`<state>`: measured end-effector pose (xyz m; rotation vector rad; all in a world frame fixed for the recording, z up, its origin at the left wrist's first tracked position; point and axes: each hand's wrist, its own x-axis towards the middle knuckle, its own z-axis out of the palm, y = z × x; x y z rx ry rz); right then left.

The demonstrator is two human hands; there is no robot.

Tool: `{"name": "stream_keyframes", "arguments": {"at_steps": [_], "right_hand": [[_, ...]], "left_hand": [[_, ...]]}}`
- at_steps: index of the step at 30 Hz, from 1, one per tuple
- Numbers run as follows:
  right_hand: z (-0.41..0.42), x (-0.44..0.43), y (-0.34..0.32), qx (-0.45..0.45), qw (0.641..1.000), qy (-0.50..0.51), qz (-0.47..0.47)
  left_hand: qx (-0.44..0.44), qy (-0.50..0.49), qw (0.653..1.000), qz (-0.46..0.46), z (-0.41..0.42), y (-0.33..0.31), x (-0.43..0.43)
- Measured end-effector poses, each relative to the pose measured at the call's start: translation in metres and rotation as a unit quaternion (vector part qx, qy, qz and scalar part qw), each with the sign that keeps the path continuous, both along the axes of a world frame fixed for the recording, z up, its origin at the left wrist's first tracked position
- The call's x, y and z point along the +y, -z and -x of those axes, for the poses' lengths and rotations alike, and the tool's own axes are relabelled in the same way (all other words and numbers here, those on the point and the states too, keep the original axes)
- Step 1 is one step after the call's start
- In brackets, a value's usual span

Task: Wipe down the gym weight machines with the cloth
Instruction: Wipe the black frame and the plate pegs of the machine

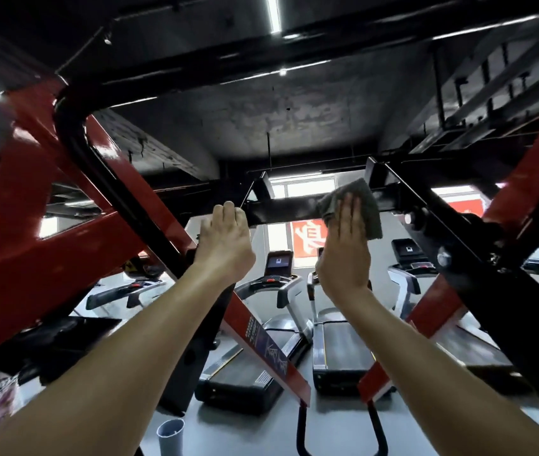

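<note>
Right hand [344,255] flat on cloth [365,209], upraised

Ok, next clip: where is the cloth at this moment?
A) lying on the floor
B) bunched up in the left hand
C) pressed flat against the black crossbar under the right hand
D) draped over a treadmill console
C: the grey cloth is spread against the black crossbar under the straight fingers of the right hand. The left hand grips the bar further along with no cloth in it.
</note>
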<state>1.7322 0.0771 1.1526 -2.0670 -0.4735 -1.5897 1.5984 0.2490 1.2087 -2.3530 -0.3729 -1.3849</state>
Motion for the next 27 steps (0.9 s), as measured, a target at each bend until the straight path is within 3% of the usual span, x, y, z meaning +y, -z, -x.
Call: {"name": "stream_keyframes", "arguments": {"at_steps": [2, 7, 11, 14, 21, 27], "right_hand": [[0.01, 0.021, -0.012, -0.002, 1.0, 0.005, -0.003], [0.014, 0.056, -0.035, -0.073, 0.987, -0.026, 0.139], [0.003, 0.018, -0.039, -0.078, 0.965, 0.075, 0.239], [-0.005, -0.025, -0.021, -0.031, 0.985, 0.098, 0.142], [0.0, -0.056, -0.022, 0.015, 1.0, -0.005, -0.026], [0.0, -0.033, -0.064, -0.031, 0.997, 0.038, -0.053]], "left_hand": [[0.007, 0.0, 1.0, -0.001, 0.002, -0.004, -0.001], [0.076, -0.049, 0.996, -0.001, 0.008, -0.006, -0.001], [0.094, -0.08, 0.992, -0.007, 0.008, -0.015, -0.002], [0.089, -0.082, 0.993, 0.004, 0.007, -0.014, -0.007], [0.083, -0.051, 0.995, 0.0, 0.003, -0.012, -0.014], [0.089, -0.041, 0.995, 0.004, 0.004, -0.004, -0.011]]}}
